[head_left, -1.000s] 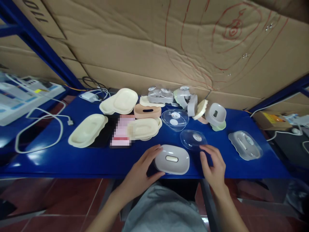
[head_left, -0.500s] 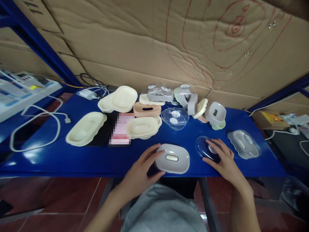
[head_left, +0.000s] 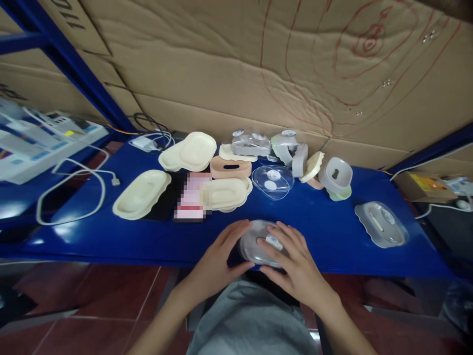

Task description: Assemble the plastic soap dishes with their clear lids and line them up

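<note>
At the near edge of the blue table, my left hand (head_left: 220,252) grips the left side of a small light-grey soap dish (head_left: 248,249). Over that dish lies a clear plastic lid (head_left: 261,228) with a round white sticker. My right hand (head_left: 295,260) holds the lid from above, fingers curved over its top and right side. Whether the lid's rim sits fully on the dish cannot be seen, as my fingers cover much of it. To the right rests a similar grey dish under a clear cover (head_left: 382,224).
Behind are cream trays (head_left: 197,150), a peach slotted piece (head_left: 231,167), loose clear lids (head_left: 272,181) and a grey cup-like piece (head_left: 337,173). A cream tray (head_left: 142,194) and a pixelated pink item (head_left: 192,197) lie left, near a white cable (head_left: 101,197). Cardboard (head_left: 207,74) stands behind.
My right hand has carried the clear lid leftward from the table onto the grey soap dish. My left hand keeps its hold on the dish. The view has shifted slightly.
</note>
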{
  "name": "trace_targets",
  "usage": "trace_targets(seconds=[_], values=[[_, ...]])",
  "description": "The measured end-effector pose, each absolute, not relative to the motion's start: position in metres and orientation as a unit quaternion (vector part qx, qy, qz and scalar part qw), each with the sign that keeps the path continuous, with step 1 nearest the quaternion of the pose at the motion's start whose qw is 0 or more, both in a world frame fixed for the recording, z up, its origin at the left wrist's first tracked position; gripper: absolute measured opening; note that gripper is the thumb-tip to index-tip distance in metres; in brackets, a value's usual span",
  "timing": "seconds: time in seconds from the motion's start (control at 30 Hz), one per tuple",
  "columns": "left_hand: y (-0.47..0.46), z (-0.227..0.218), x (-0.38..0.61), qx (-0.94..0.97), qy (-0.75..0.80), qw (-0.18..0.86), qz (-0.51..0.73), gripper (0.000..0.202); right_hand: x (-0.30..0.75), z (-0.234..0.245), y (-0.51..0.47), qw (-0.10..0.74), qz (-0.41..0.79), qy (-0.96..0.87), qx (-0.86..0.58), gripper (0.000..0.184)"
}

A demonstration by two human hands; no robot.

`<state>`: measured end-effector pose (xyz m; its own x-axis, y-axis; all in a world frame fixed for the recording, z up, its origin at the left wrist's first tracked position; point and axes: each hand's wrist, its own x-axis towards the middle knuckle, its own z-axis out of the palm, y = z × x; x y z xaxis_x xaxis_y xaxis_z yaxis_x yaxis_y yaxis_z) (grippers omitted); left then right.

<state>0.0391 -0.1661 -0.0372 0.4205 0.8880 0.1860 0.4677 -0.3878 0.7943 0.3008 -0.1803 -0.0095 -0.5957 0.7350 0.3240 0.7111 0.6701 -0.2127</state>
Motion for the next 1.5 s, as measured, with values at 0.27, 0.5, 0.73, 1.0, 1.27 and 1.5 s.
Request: trace_targets(seconds=[0.27, 0.5, 0.73, 1.0, 1.27, 1.5], values=[[-0.165, -0.039, 0.038, 0.763, 0.438, 0.361, 0.308, 0.083, 0.307, -0.005, -0.181, 0.157, 0.006, -0.913, -0.376, 0.053], [-0.166, -0.039, 0.037, 0.767, 0.439, 0.356, 0.305, 0.08, 0.304, 0.004, -0.18, 0.15, 0.016, -0.914, -0.376, 0.052], [-0.165, -0.041, 0.037, 0.772, 0.435, 0.351, 0.303, 0.08, 0.3, -0.005, -0.175, 0.17, -0.001, -0.915, -0.366, 0.051], [-0.167, -0.041, 0.039, 0.795, 0.432, 0.31, 0.291, 0.077, 0.309, -0.02, -0.183, 0.192, -0.026, -0.902, -0.387, 0.056], [-0.166, -0.042, 0.044, 0.817, 0.423, 0.243, 0.307, 0.029, 0.364, -0.038, -0.197, 0.224, -0.063, -0.836, -0.496, 0.068], [-0.165, -0.043, 0.045, 0.819, 0.428, 0.226, 0.31, 0.028, 0.43, -0.042, -0.202, 0.244, -0.119, -0.748, -0.606, 0.07]])
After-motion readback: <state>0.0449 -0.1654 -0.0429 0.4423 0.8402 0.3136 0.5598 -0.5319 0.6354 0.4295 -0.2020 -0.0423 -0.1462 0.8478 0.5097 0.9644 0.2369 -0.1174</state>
